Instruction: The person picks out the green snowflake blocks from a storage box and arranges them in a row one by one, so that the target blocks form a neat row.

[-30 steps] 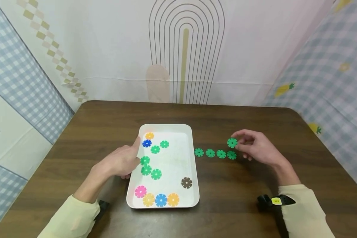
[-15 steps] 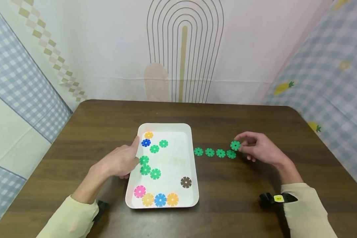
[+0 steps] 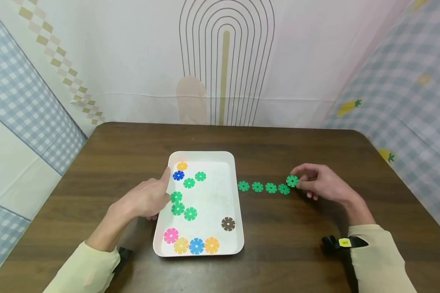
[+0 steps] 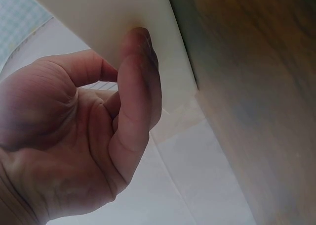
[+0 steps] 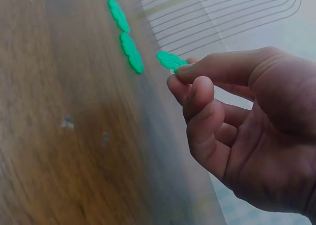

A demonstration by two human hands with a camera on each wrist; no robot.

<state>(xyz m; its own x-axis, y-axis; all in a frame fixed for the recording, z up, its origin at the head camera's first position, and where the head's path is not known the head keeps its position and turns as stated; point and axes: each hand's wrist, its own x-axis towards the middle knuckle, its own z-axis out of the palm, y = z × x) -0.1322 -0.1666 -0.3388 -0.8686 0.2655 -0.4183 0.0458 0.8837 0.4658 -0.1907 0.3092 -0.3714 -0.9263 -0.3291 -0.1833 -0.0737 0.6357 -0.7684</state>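
Head view: right hand (image 3: 324,183) pinches a green disc (image 3: 292,184), moved rightward beside the row (image 3: 271,190)'s end, unplaced. Left hand (image 3: 144,199) grips the tray (image 3: 214,183).

Held disc (image 3: 292,181) green; tray (image 3: 212,195) white; tabletop (image 3: 297,260) brown, wood-grained; cloth (image 3: 25,77) blue-white checked.

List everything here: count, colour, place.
Table: one, brown, centre
Tray: one, white, on table
Discs: five, green, in tray
Discs: three, amber, in tray
Discs: two, blue, in tray
Disc: one, pink, in tray
Disc: one, brown, in tray
Row discs: four, green, on table
Held disc: one, green, near row
Cloth: count unclear, white and blue, behind table
Cameras: two, black, at cuffs
Sleeves: two, cream, forearms
Left hand: one, gripping tray
Right hand: one, holding disc
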